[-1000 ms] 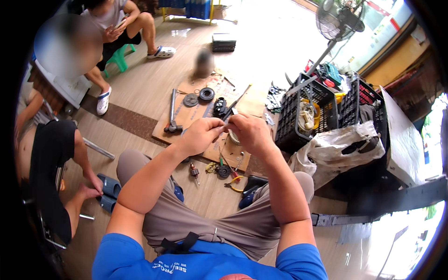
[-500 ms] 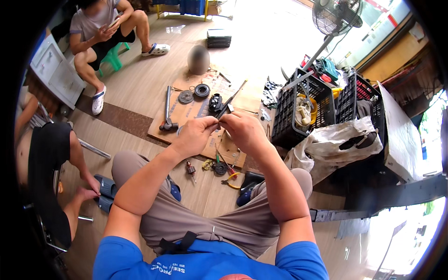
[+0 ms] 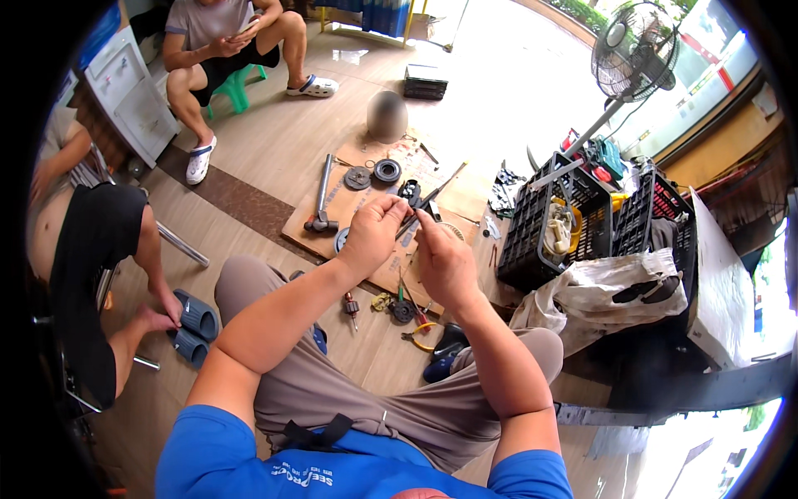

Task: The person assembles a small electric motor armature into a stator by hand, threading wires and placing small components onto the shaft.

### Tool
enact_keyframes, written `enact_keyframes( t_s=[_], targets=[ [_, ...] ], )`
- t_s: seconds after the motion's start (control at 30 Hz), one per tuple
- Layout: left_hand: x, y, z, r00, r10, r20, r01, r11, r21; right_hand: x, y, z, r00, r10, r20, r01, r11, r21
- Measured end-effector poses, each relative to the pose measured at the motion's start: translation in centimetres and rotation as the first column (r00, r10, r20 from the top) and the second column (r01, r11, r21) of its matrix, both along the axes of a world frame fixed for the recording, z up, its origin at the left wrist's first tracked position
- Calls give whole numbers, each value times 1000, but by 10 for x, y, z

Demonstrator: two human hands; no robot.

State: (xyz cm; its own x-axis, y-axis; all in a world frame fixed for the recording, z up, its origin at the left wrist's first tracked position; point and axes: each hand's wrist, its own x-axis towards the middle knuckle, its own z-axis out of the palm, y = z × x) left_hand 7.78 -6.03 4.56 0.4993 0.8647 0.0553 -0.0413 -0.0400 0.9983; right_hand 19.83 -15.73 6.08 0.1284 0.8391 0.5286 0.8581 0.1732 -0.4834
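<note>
My left hand (image 3: 371,233) and my right hand (image 3: 446,256) meet in front of me, above a cardboard sheet (image 3: 307,209) on the floor. Both are closed, fingertips pinched on a small dark piece (image 3: 412,213) that is too small to name. Just beyond them a dark machine part (image 3: 410,190) and a long thin rod (image 3: 453,181) show partly. On the cardboard to the left lie a hammer (image 3: 324,191), a flat grey disc (image 3: 357,178) and a black ring-shaped part (image 3: 386,170). Below my hands sit a motor armature (image 3: 352,308) and yellow-handled pliers (image 3: 426,339).
Black plastic crates (image 3: 532,237) with tools and gloves stand at right, a soiled white cloth (image 3: 598,291) draped before them. Behind is a standing fan (image 3: 633,51). A person (image 3: 220,50) sits on a green stool (image 3: 237,91); another person (image 3: 96,241) sits at left.
The view has tilted, so the scene sits lower and further right. My right hand has turned, its fingers now pointing away from me. Both hands stay pinched together.
</note>
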Motion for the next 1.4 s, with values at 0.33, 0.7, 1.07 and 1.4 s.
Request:
enact_keyframes(
  t_s=[0.33, 0.7, 1.07, 1.4],
  targets=[
    [1, -6, 2, 992, -15, 123, 40, 979, -202, -14, 5, -20, 998, 12, -68, -11, 1000, 10],
    [-3, -10, -2, 978, -83, 191, 122, 972, -201, -19, 8, -18, 982, -6, -191, 29, 992, 119],
    [2, -8, -10, 984, -4, 179, 34, 985, -167, -22, 10, -14, 960, -29, -277, 69, 988, 139],
    [-9, 30, 0, 830, 78, 552, 198, 884, -423, -25, 7, -20, 975, 1, -222, 18, 996, 83]
  ],
)
